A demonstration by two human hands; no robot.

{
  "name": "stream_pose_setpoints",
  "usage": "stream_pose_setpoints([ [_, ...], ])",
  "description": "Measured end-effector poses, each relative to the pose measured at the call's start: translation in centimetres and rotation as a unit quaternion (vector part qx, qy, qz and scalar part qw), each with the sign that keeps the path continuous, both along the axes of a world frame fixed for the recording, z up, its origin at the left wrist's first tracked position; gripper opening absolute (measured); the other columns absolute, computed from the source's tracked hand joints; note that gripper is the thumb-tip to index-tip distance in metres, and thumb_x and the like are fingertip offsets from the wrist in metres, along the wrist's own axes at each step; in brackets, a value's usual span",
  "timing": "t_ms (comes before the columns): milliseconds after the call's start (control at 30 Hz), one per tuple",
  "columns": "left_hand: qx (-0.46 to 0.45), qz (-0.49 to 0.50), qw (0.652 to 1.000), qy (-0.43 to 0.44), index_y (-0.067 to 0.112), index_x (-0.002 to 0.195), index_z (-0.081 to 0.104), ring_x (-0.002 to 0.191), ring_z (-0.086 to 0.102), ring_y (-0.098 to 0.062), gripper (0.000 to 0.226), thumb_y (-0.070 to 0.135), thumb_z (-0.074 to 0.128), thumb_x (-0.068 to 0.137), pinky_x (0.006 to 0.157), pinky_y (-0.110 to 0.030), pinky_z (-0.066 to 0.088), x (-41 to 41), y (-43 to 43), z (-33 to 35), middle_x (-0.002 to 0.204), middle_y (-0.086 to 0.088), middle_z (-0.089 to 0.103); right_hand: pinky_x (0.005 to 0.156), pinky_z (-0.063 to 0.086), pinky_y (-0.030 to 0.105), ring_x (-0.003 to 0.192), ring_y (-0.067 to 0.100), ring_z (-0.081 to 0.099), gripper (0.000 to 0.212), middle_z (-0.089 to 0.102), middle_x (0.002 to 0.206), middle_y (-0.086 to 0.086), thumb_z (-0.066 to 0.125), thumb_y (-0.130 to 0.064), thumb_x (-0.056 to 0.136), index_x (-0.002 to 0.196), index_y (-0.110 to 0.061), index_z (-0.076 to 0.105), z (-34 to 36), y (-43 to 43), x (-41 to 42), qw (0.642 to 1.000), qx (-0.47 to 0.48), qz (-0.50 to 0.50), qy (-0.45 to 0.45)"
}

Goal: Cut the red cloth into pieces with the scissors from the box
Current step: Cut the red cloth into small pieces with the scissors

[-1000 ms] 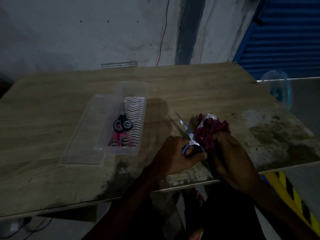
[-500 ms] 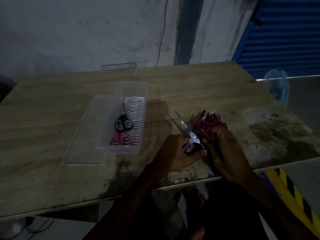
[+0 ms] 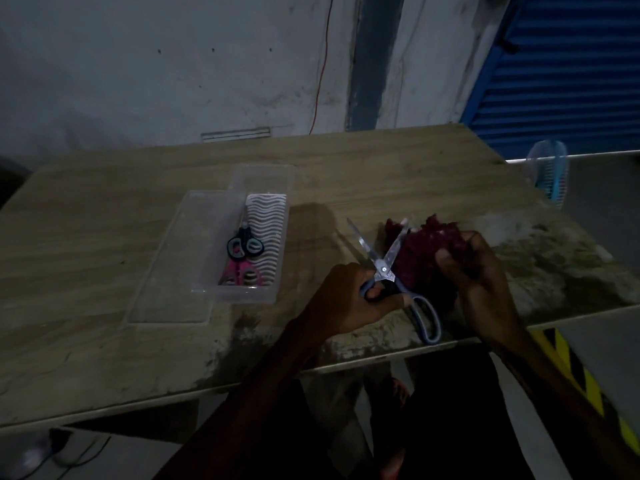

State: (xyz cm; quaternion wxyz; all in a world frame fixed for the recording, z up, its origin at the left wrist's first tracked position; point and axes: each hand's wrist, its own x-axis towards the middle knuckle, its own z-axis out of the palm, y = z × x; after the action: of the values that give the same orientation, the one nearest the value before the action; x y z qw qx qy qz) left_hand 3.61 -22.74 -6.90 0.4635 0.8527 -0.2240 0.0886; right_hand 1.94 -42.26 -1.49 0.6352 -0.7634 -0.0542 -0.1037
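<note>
Fingers of your left hand [image 3: 349, 299] curl through one blue-grey handle loop of the scissors [image 3: 382, 270], so that grip is closed tight round the tool. The other loop hangs free to the right of that hand, over the near edge of the desk [image 3: 104, 271]. The blades stand spread in a V: one points up and to the left over bare wood, the other runs up and to the right against the red cloth [image 3: 426, 244]. Your right hand [image 3: 478, 275] is bunched round that cloth, thumb and fingers pinching the crumpled wad and holding it just beside the pivot of the scissors, near the front edge of the desk. Whether the cloth touches the wood you cannot tell in this dim light. Well to the left of both hands stands the clear plastic box [image 3: 282, 261], open, with its lid [image 3: 176, 265] lying flat on the desk along the box's left side. Inside the box lie a black-handled pair [image 3: 244, 245] and a pink-handled pair [image 3: 239, 273] of scissors, one just behind the other, beside a white insert with wavy lines [image 3: 268, 230]. Beyond the far edge of the desk rises a stained grey wall with a thin red wire [image 3: 320, 64] running down it, and at the right are a blue shutter [image 3: 571, 64] and a small fan [image 3: 550, 174].
</note>
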Motion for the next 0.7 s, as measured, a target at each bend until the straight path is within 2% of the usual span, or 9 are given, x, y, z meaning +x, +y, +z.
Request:
stream_pose_setpoints([
  [100, -0.002, 0.002, 1.000, 0.008, 0.007, 0.055, 0.041, 0.043, 0.043, -0.022, 0.062, 0.042, 0.084, 0.081, 0.046, -0.027, 0.028, 0.1, 0.0, -0.2, 0.046, -0.007, 0.039, 0.081, 0.054, 0.041, 0.095, 0.018, 0.068, 0.017, 0.070, 0.104, 0.002, 0.057, -0.024, 0.102, 0.117, -0.015, 0.056, -1.9, 0.3, -0.9, 0.973, -0.223, 0.033, -0.059],
  [167, 0.008, 0.012, 1.000, 0.003, 0.006, 0.055, 0.041, 0.043, 0.043, -0.021, 0.063, 0.046, 0.083, 0.080, 0.048, -0.032, 0.029, 0.1, 0.0, -0.4, 0.047, -0.009, 0.040, 0.084, 0.050, 0.039, 0.097, 0.024, 0.063, 0.023, 0.065, 0.105, 0.006, 0.054, -0.029, 0.102, 0.113, -0.009, 0.056, -2.5, 0.5, -1.2, 0.946, -0.304, 0.050, -0.105],
  [267, 0.019, 0.005, 1.000, -0.002, 0.009, 0.055, 0.039, 0.043, 0.041, -0.020, 0.063, 0.046, 0.083, 0.080, 0.048, -0.032, 0.029, 0.1, 0.0, -0.2, 0.047, -0.007, 0.039, 0.088, 0.052, 0.033, 0.099, 0.018, 0.067, 0.021, 0.071, 0.107, 0.003, 0.058, -0.025, 0.098, 0.115, -0.013, 0.060, -1.7, 0.0, -1.3, 0.960, -0.261, 0.058, -0.079],
  [333, 0.013, 0.005, 1.000, -0.004, 0.010, 0.055, 0.039, 0.042, 0.041, -0.019, 0.062, 0.044, 0.084, 0.081, 0.047, -0.030, 0.030, -0.1, 0.0, 0.0, 0.045, -0.002, 0.037, 0.078, 0.058, 0.029, 0.088, 0.010, 0.072, 0.011, 0.076, 0.095, -0.004, 0.058, -0.010, 0.098, 0.107, -0.016, 0.061, -0.2, 0.0, -0.6, 0.997, -0.066, 0.038, -0.010],
  [400, 0.001, 0.003, 1.000, 0.001, 0.010, 0.054, 0.038, 0.041, 0.040, -0.015, 0.061, 0.041, 0.084, 0.080, 0.046, -0.025, 0.029, -0.2, -0.1, 0.1, 0.044, 0.003, 0.033, 0.072, 0.058, 0.024, 0.082, 0.002, 0.071, 0.016, 0.076, 0.086, -0.013, 0.051, 0.000, 0.100, 0.102, -0.014, 0.058, 0.9, -0.4, 0.5, 0.998, 0.053, -0.013, 0.008],
  [467, -0.001, -0.002, 1.000, 0.004, 0.007, 0.054, 0.038, 0.042, 0.042, -0.020, 0.063, 0.041, 0.084, 0.080, 0.046, -0.029, 0.030, -0.1, -0.1, 0.2, 0.043, -0.004, 0.036, 0.081, 0.058, 0.038, 0.090, 0.005, 0.069, 0.006, 0.073, 0.092, -0.016, 0.053, -0.025, 0.103, 0.107, -0.021, 0.057, 0.9, -1.0, 1.2, 0.998, -0.023, -0.046, -0.047],
  [533, -0.002, -0.007, 1.000, 0.012, 0.007, 0.054, 0.038, 0.045, 0.046, -0.026, 0.063, 0.041, 0.084, 0.080, 0.047, -0.025, 0.030, -0.1, -0.1, 0.2, 0.044, -0.008, 0.040, 0.082, 0.055, 0.047, 0.092, 0.010, 0.068, 0.024, 0.071, 0.098, -0.015, 0.052, -0.043, 0.101, 0.118, -0.025, 0.054, 0.1, -1.4, 1.6, 0.984, -0.154, -0.046, -0.083],
  [633, 0.001, -0.012, 1.000, 0.015, 0.012, 0.054, 0.036, 0.045, 0.045, -0.026, 0.062, 0.040, 0.085, 0.080, 0.047, -0.018, 0.027, -0.2, 0.0, 0.2, 0.043, -0.005, 0.038, 0.067, 0.053, 0.036, 0.080, 0.012, 0.070, 0.041, 0.073, 0.093, -0.005, 0.047, -0.039, 0.104, 0.135, -0.013, 0.043, -0.7, -0.8, 2.0, 0.964, -0.245, -0.024, -0.096],
  [700, 0.000, -0.014, 1.000, 0.018, 0.011, 0.055, 0.037, 0.043, 0.042, -0.023, 0.062, 0.039, 0.085, 0.081, 0.048, -0.017, 0.027, -0.2, 0.0, 0.1, 0.045, -0.006, 0.038, 0.058, 0.045, 0.031, 0.067, 0.006, 0.066, 0.031, 0.068, 0.081, -0.007, 0.045, -0.039, 0.104, 0.121, -0.013, 0.043, -1.0, -0.5, 1.8, 0.956, -0.271, -0.006, -0.108],
])
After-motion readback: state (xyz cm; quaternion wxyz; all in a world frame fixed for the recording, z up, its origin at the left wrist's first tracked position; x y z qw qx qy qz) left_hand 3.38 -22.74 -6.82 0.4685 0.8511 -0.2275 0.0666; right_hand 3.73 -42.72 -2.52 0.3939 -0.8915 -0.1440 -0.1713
